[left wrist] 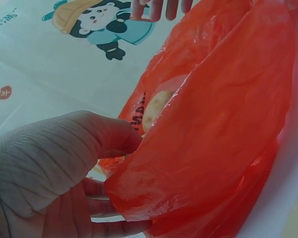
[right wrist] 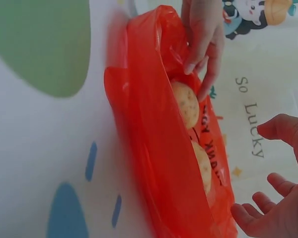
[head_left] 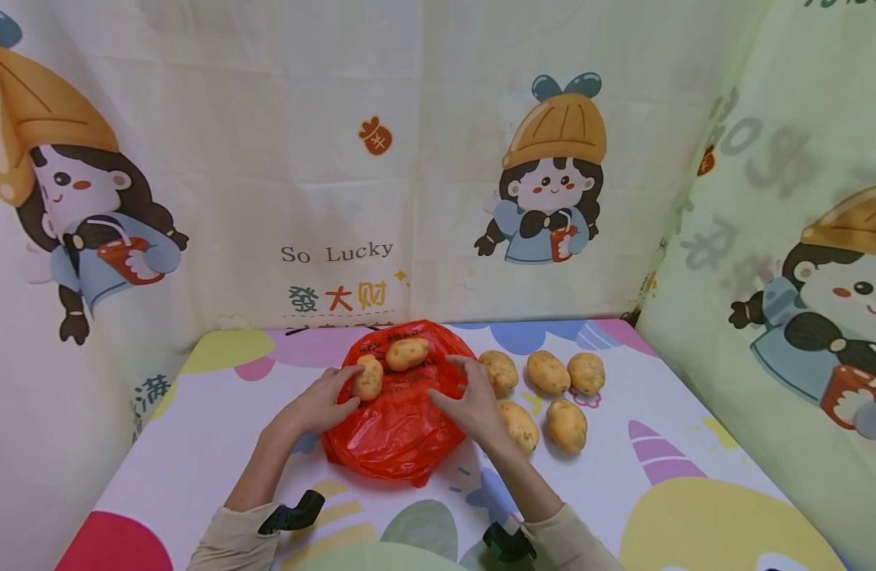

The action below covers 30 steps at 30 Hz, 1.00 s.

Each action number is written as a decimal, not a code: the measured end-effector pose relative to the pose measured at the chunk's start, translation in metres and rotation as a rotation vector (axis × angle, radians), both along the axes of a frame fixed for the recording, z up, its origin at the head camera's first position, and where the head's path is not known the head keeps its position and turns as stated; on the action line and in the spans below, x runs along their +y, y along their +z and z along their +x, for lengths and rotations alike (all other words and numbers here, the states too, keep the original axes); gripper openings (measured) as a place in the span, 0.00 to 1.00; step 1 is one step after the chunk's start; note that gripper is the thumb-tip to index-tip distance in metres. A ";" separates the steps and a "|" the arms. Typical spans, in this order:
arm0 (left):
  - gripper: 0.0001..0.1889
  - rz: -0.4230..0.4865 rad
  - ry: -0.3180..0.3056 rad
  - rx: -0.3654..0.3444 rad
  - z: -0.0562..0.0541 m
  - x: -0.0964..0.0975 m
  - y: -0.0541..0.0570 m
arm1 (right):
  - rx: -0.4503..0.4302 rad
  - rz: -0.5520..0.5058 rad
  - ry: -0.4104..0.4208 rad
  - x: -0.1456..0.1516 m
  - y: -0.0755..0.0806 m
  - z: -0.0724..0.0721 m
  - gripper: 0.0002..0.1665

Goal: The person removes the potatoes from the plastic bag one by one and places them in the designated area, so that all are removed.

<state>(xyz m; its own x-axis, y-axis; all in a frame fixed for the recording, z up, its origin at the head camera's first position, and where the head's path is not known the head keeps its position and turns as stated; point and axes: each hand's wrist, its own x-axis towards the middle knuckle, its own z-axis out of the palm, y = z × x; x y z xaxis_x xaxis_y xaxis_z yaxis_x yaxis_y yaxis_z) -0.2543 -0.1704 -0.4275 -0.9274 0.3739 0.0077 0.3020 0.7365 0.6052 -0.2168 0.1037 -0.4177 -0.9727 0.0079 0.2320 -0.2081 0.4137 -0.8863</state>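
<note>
Between left grip and right grip, two potatoes inside red bag

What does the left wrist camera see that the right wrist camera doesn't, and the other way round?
Only the left wrist view: a small red pouch print on the pale backdrop.
Only the right wrist view: the "So Lucky" lettering and some blue dashes.
Both share: the red bag, at least one potato inside it, part of a cartoon figure, the left hand and the right hand.
</note>
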 end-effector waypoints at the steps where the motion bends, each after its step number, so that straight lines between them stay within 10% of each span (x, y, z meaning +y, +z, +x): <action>1: 0.32 0.000 -0.001 0.002 0.000 0.000 0.000 | 0.000 -0.006 -0.003 -0.002 0.000 -0.001 0.36; 30: 0.32 0.006 0.017 -0.006 -0.001 0.001 -0.003 | -0.101 0.023 -0.089 -0.035 -0.008 -0.042 0.44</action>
<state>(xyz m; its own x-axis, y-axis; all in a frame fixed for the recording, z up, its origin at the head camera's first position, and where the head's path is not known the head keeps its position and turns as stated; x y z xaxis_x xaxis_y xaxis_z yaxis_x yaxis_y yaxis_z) -0.2554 -0.1697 -0.4300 -0.9337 0.3582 0.0048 0.2861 0.7376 0.6116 -0.2586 0.0682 -0.4256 -0.9868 0.0910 0.1341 -0.0798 0.4474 -0.8908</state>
